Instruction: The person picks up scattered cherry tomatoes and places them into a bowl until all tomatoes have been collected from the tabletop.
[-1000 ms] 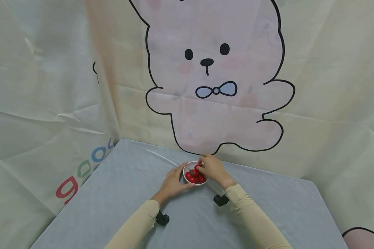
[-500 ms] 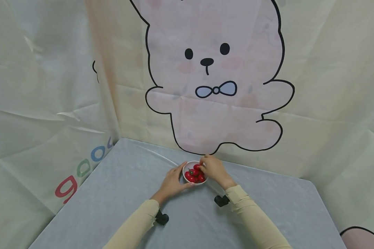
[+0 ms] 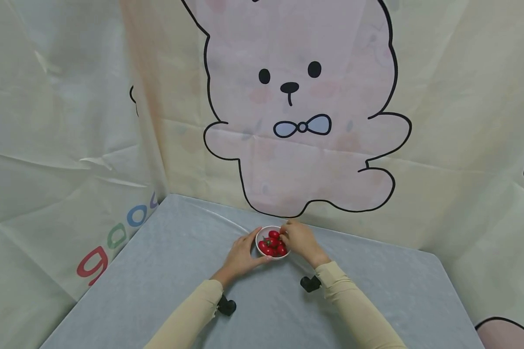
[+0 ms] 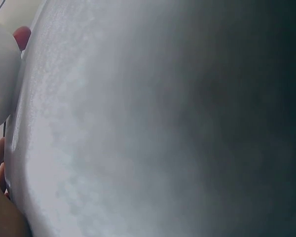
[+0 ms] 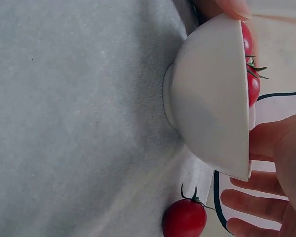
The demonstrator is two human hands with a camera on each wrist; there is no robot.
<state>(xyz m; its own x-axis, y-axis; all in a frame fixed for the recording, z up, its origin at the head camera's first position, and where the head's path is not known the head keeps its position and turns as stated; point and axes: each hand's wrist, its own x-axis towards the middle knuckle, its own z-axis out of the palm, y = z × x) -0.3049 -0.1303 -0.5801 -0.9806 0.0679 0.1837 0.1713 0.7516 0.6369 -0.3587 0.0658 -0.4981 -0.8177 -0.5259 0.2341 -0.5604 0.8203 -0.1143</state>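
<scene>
A small white bowl [image 3: 257, 249] stands near the table's back edge. Inside it lie several red cherry tomatoes [image 3: 270, 242], one showing a green stem. My left hand [image 3: 240, 257] grips the bowl's left side, thumb at the near rim, fingers at the far rim. Over the right rim is my right hand [image 3: 300, 240]. In the right wrist view, its thumb dips inside the bowl and other fingers spread loosely outside; the wall hides the thumb's tip. Another cherry tomato [image 5: 185, 218] rests on the cloth beside the bowl. Past the bowl in the left wrist view, a red tomato [image 4: 22, 38] shows.
Grey-blue cloth [image 3: 179, 266] covers the table. Just behind the bowl, the table's back edge meets a hanging sheet [image 3: 301, 169] printed with a cartoon bear. Black camera mounts [image 3: 226, 306] jut from beneath both wrists.
The tomato between my right fingers a second ago now lies among the others in the bowl. My right fingers have drawn slightly away from it. My left hand stays put.
</scene>
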